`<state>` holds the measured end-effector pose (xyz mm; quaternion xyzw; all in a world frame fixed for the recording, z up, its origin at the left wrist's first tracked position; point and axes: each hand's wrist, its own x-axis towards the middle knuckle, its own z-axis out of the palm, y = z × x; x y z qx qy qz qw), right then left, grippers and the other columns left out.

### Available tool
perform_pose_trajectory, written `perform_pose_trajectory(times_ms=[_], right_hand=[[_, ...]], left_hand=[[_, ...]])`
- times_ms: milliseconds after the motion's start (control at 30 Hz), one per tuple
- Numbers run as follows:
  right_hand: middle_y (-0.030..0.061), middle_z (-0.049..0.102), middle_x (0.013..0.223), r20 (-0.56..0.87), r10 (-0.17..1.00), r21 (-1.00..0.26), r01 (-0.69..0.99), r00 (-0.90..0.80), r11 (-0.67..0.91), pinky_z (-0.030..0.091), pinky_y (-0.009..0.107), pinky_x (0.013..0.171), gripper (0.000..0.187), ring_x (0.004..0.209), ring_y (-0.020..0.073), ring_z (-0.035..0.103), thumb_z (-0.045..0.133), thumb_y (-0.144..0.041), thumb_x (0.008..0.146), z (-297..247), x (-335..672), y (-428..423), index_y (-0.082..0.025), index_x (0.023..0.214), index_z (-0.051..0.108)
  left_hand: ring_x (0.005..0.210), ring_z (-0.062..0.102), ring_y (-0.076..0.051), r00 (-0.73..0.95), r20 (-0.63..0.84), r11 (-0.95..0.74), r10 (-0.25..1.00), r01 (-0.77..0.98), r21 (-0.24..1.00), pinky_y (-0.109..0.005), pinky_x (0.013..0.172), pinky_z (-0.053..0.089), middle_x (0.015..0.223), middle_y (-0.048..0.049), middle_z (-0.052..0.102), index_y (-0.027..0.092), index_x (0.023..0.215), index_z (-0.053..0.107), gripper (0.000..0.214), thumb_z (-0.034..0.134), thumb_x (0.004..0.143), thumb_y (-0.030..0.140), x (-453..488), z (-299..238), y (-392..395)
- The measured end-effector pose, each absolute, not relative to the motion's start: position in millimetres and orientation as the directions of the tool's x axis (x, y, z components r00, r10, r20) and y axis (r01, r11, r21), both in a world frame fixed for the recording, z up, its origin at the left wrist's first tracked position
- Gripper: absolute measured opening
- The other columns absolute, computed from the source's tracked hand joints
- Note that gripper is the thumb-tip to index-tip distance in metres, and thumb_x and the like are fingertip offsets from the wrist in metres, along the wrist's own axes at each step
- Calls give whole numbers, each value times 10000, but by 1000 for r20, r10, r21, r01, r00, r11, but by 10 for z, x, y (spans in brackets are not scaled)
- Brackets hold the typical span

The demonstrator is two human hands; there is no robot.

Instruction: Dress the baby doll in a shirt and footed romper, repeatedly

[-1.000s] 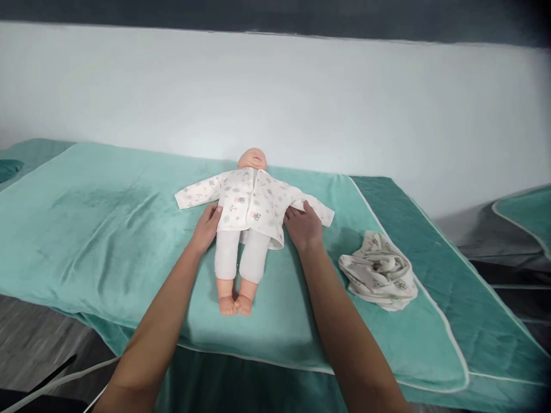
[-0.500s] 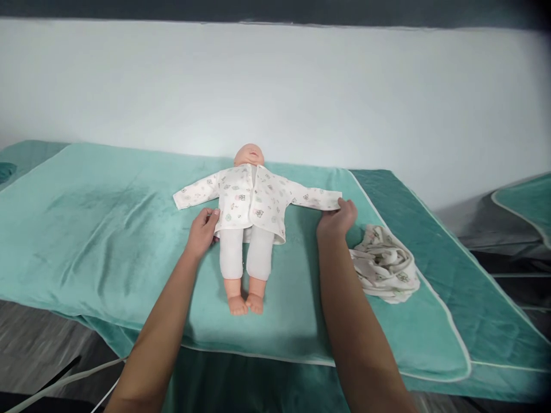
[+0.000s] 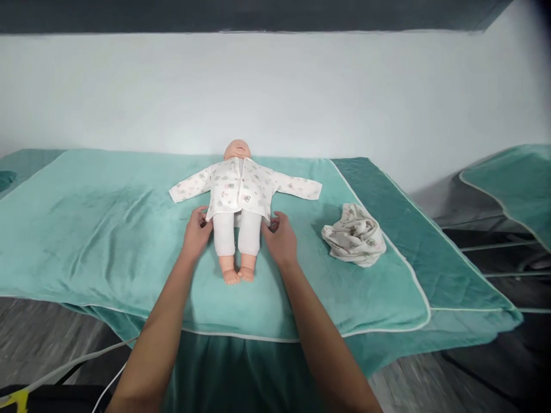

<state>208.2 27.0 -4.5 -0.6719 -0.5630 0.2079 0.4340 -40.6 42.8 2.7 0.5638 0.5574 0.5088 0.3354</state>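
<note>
A baby doll [image 3: 237, 150] lies on its back, head toward the wall. It wears a white printed baby shirt [image 3: 241, 184] with long sleeves spread out to both sides, and white leggings [image 3: 224, 234]; its feet are bare. My left hand [image 3: 198, 234] is closed at the shirt's lower left corner, thumb and fingers on the hem. Across from it, my right hand [image 3: 279, 238] grips the lower right corner of the hem beside the doll's hip. The fingertips are partly hidden by the cloth.
A crumpled printed white cloth [image 3: 355, 236] lies to the right of the doll. Under everything is a green blanket [image 3: 107, 246] with white piping, spread over a bed against a white wall [image 3: 275, 92]. A pale cable [image 3: 81, 358] runs at lower left.
My right hand has let go of the right sleeve cuff and moved left and down to the shirt's hem. My left hand stays at the left hem corner. The view has shifted slightly.
</note>
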Motion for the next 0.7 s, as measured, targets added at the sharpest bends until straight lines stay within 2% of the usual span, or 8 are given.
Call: perform_pose_trajectory(times_ms=[100,233,367,467,567,633,700], right_hand=[[67,682,970,198,937,-780,625,287,-27,465,381,799,412,861,245,612,536,-352,868,-20,2087,358,-196,1248,562],[-2,605,802,223,880,-885,465,420,3,434,321,712,371,717,195,559,518,-271,804,-26,2122,341,-184,1161,573],[-15,578,770,240,854,-904,427,462,23,438,312,704,323,705,188,540,520,-266,793,-32,2160,292,-194,1103,577],[12,620,830,237,874,-896,444,424,27,461,324,739,279,748,194,565,520,-296,836,-37,2159,291,-206,1093,582],[76,655,1039,284,858,-898,432,428,82,497,342,811,275,835,189,592,527,-340,875,-65,2155,273,-201,1106,577],[118,631,1169,323,841,-907,394,434,145,522,353,830,305,930,200,609,543,-368,891,-95,2185,222,-193,1140,567],[143,609,1221,388,834,-880,426,393,209,539,382,864,321,1061,233,606,552,-363,903,-119,2272,130,-191,1174,565]], left_hand=[[759,573,-162,-170,228,-144,959,401,905,-286,726,455,836,9,622,208,1240,574,388,631,874,326,-395,32,424],[744,557,-152,-120,250,-161,961,494,854,-285,730,434,802,32,576,217,1258,568,376,585,890,291,-380,59,343],[765,569,-159,-68,246,-167,967,558,813,-287,739,421,814,29,593,219,1278,560,395,577,889,284,-366,59,278],[779,587,-166,-59,240,-164,969,571,804,-287,737,421,838,19,621,216,1284,561,400,580,893,298,-354,57,269],[802,608,-168,-84,252,-166,964,551,818,-290,770,439,869,6,652,212,1255,577,364,568,904,305,-344,71,243],[799,611,-163,-99,257,-171,961,518,838,-289,792,450,872,5,661,205,1224,590,331,562,908,301,-347,82,205],[791,606,-156,-105,247,-168,963,480,861,-284,798,458,867,8,661,202,1204,603,315,569,911,312,-358,89,156]])
